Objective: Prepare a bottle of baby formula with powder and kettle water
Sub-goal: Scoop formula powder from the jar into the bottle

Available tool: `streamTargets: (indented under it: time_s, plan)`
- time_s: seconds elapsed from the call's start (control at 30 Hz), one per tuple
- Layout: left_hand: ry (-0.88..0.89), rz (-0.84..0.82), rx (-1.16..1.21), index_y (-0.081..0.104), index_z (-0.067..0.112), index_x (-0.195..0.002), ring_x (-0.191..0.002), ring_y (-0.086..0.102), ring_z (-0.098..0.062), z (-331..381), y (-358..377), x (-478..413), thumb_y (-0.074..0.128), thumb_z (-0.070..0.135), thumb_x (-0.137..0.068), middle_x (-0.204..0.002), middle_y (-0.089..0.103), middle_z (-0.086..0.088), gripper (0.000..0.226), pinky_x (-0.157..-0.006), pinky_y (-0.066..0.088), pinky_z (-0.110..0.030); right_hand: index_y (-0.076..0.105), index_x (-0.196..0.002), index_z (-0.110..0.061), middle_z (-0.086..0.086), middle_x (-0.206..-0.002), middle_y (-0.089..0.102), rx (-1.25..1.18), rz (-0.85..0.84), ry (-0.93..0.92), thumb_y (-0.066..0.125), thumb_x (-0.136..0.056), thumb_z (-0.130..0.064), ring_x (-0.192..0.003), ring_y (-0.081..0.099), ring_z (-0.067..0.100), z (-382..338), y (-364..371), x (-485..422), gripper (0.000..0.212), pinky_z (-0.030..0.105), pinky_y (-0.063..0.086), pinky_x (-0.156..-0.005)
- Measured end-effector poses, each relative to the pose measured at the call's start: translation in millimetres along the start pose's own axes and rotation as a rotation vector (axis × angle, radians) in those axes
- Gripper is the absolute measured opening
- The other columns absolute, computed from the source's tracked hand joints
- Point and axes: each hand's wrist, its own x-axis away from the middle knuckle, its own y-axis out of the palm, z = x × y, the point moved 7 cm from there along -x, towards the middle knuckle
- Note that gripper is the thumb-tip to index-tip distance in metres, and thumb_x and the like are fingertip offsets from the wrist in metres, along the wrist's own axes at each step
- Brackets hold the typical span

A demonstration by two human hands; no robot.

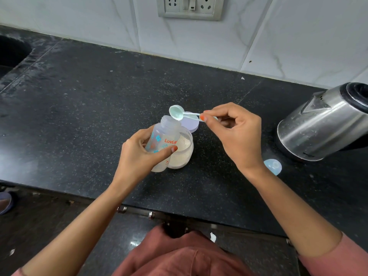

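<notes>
My left hand [139, 156] grips a clear baby bottle [164, 136] with blue and orange print, tilted with its open neck up and to the right. My right hand [237, 132] pinches the handle of a pale green scoop [176, 112], whose bowl is tipped over the bottle's mouth. Behind the bottle stands an open clear jar of cream powder [184, 150]. A lilac lid [191, 123] lies flat just beyond the jar. A steel kettle [322, 124] stands at the right.
A pale blue bottle cap [272, 166] lies on the black granite counter [99, 108] right of my right wrist. A sink [12, 54] is at the far left. A switch and socket plate [190, 6] is on the tiled wall.
</notes>
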Motion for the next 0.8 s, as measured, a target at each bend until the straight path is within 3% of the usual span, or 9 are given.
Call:
streamTargets:
  time_s: [0.07,0.13,0.3,0.47,0.6,0.7,0.77,0.8]
  plan:
    - [0.01,-0.006,-0.004,0.058,0.046,-0.099,-0.094,0.061,-0.003,3,1,0,0.083,0.028,-0.063,-0.098,0.065,0.016,0.047,-0.083,0.051,-0.03,0.071,-0.077,-0.006,-0.008,-0.076,0.063,0.107,-0.03,-0.197,0.07,-0.078,-0.007,-0.064,0.058,0.01,-10,3,4,0.002,0.016,0.046,-0.061]
    - [0.018,-0.008,-0.013,0.056,0.052,-0.093,-0.091,0.061,-0.002,5,1,0,0.083,0.034,-0.059,-0.095,0.065,0.016,0.047,-0.082,0.051,-0.029,0.069,-0.072,-0.003,0.0,-0.072,0.066,0.272,-0.065,-0.404,0.069,-0.08,-0.01,-0.062,0.059,0.02,-18,11,13,0.011,0.027,0.048,-0.06]
    - [0.026,-0.009,-0.02,0.056,0.053,-0.091,-0.088,0.061,0.0,5,2,0,0.08,0.037,-0.058,-0.092,0.066,0.016,0.044,-0.081,0.052,-0.027,0.068,-0.069,-0.003,0.008,-0.064,0.064,0.399,-0.019,-0.533,0.068,-0.082,-0.01,-0.056,0.057,0.026,-22,12,19,0.015,0.034,0.047,-0.054]
    - [0.034,-0.004,-0.017,0.056,0.051,-0.095,-0.089,0.061,-0.002,5,1,-1,0.079,0.038,-0.058,-0.094,0.066,0.014,0.046,-0.08,0.051,-0.026,0.067,-0.069,-0.003,0.006,-0.065,0.064,0.412,-0.035,-0.531,0.067,-0.083,-0.011,-0.057,0.057,0.024,-21,14,20,0.017,0.032,0.047,-0.055]
    - [0.036,-0.008,-0.026,0.056,0.047,-0.098,-0.093,0.061,-0.004,5,2,-2,0.082,0.027,-0.064,-0.098,0.065,0.014,0.047,-0.084,0.051,-0.03,0.067,-0.069,-0.002,0.007,-0.066,0.065,0.403,-0.031,-0.523,0.067,-0.083,-0.011,-0.058,0.057,0.025,-19,14,21,0.017,0.032,0.047,-0.055]
    - [0.039,-0.007,-0.026,0.057,0.047,-0.099,-0.094,0.061,-0.005,3,1,-2,0.083,0.032,-0.061,-0.099,0.066,0.011,0.049,-0.085,0.051,-0.032,0.067,-0.069,-0.001,0.007,-0.066,0.065,0.376,-0.053,-0.497,0.068,-0.082,-0.009,-0.058,0.057,0.025,-18,16,22,0.015,0.032,0.047,-0.056]
    - [0.043,-0.01,-0.033,0.056,0.049,-0.099,-0.095,0.061,-0.006,3,1,-1,0.083,0.032,-0.061,-0.1,0.065,0.011,0.049,-0.085,0.05,-0.032,0.069,-0.071,-0.003,0.005,-0.069,0.066,0.288,-0.048,-0.405,0.069,-0.08,-0.008,-0.061,0.058,0.02,-15,11,18,0.01,0.027,0.048,-0.058]
    - [0.043,-0.011,-0.035,0.055,0.05,-0.099,-0.096,0.06,-0.006,2,1,-1,0.083,0.033,-0.061,-0.1,0.065,0.012,0.05,-0.085,0.05,-0.032,0.07,-0.073,-0.005,0.001,-0.071,0.066,0.182,-0.029,-0.274,0.069,-0.079,-0.007,-0.062,0.058,0.015,-9,6,13,0.006,0.022,0.047,-0.059]
